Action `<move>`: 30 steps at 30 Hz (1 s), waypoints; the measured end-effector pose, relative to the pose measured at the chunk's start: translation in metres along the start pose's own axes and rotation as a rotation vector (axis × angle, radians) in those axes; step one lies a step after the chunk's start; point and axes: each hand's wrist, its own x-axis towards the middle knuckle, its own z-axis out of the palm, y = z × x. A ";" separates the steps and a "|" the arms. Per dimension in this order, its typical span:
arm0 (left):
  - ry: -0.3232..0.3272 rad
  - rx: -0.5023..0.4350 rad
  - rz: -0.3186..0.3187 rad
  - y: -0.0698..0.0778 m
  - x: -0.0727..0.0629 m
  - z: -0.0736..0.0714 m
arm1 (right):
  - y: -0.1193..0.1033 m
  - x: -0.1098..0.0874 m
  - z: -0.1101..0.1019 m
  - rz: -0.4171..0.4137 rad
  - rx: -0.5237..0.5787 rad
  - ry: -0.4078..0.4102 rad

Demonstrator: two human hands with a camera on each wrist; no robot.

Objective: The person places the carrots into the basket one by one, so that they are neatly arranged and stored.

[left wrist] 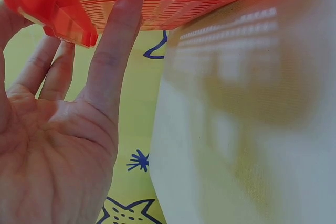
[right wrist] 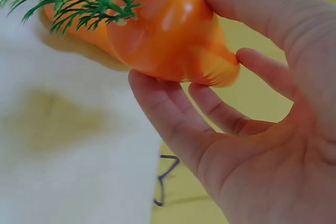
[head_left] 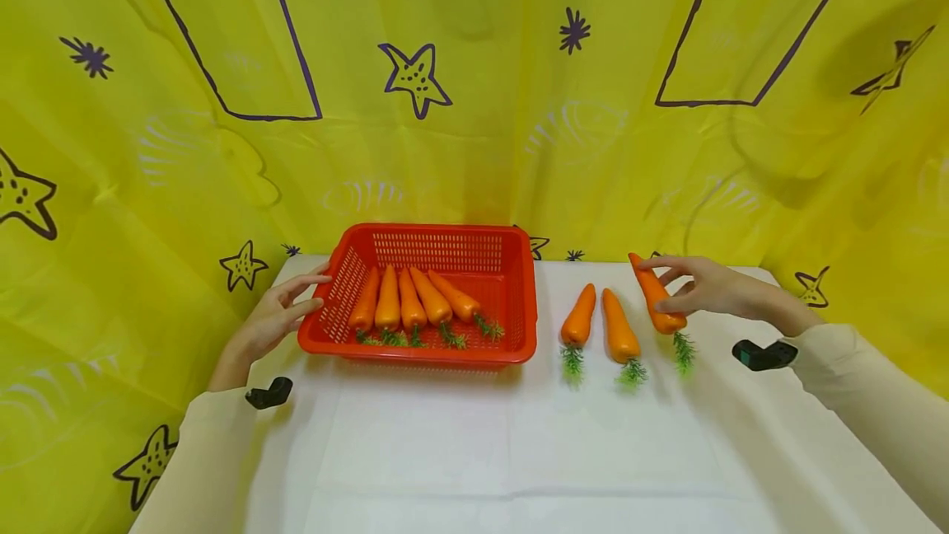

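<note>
Fingers of the right hand (head_left: 700, 287) are clamped on a carrot (head_left: 656, 295) near the far right corner of the desk (head_left: 415, 443); those of the left hand (head_left: 270, 316) are spread apart, touching the left side of the basket (head_left: 437, 252). Yellow cloth (head_left: 474, 163), creased and printed with purple starfish and frames, hangs behind the far edge. White and matt, the desk shows fold lines. Red slotted plastic with rounded corners, the basket stands by the far edge, toward the far left corner. Only the left wrist view shows its outer wall from below, one straight finger laid against the slots. Five carrots (head_left: 389, 299) lie side by side inside, seen from the head; two more (head_left: 621, 328) lie between basket and held carrot, tips toward the far edge. All are glossy, orange and tapered. Seen closely from the right wrist, the held one has a bulging, shiny thick end and feathery green leaves (right wrist: 79, 3). Black devices (head_left: 765, 354) sit at both wrists.
</note>
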 end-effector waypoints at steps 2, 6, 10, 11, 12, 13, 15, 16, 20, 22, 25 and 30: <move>0.000 0.001 -0.001 0.000 0.000 0.000 | -0.006 -0.005 -0.005 -0.002 -0.003 0.015; 0.002 0.017 -0.006 0.001 0.000 0.000 | -0.017 -0.011 -0.014 -0.017 -0.021 0.047; 0.002 0.041 -0.016 0.001 0.000 0.000 | -0.028 -0.016 -0.020 -0.037 -0.022 0.063; 0.003 0.044 -0.018 0.001 -0.001 0.000 | -0.030 -0.016 -0.021 -0.042 -0.019 0.064; 0.005 0.044 -0.018 0.001 -0.001 0.000 | -0.033 -0.016 -0.022 -0.049 -0.019 0.066; 0.005 0.041 -0.018 0.001 -0.001 0.000 | -0.035 -0.016 -0.023 -0.051 -0.021 0.069; 0.005 0.035 -0.016 0.001 -0.001 0.000 | -0.038 -0.014 -0.023 -0.058 -0.020 0.070; 0.004 0.033 -0.015 0.001 -0.001 0.000 | -0.040 -0.013 -0.023 -0.059 -0.017 0.066; 0.004 0.032 -0.014 0.002 -0.001 0.002 | -0.047 -0.005 -0.023 -0.064 -0.036 0.058; 0.005 0.035 -0.017 0.003 -0.001 0.002 | -0.052 0.000 -0.022 -0.062 -0.061 0.059; 0.004 0.030 -0.012 0.002 -0.001 0.002 | -0.064 0.009 -0.020 -0.062 -0.085 0.050; 0.002 0.022 -0.001 0.002 -0.001 0.002 | -0.086 0.032 -0.011 -0.085 -0.062 -0.003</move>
